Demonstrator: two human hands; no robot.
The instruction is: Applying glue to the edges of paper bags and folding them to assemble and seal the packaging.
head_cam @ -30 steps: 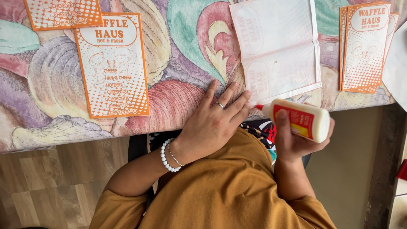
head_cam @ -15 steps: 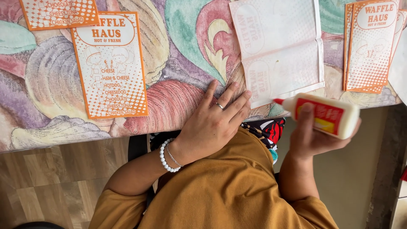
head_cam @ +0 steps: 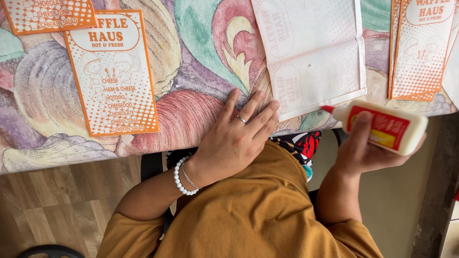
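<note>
While the left hand [head_cam: 234, 138] lies flat, fingers spread, the right hand [head_cam: 366, 150], wrapped around the glue bottle [head_cam: 382, 126], should probably tip its nozzle toward 11 o'clock onto the paper flap [head_cam: 318, 81].

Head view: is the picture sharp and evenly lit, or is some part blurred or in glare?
Head view: soft even light, no glare; the left hand and orange-printed paper bag are sharp; the glue bottle in the right hand is slightly soft.
</note>
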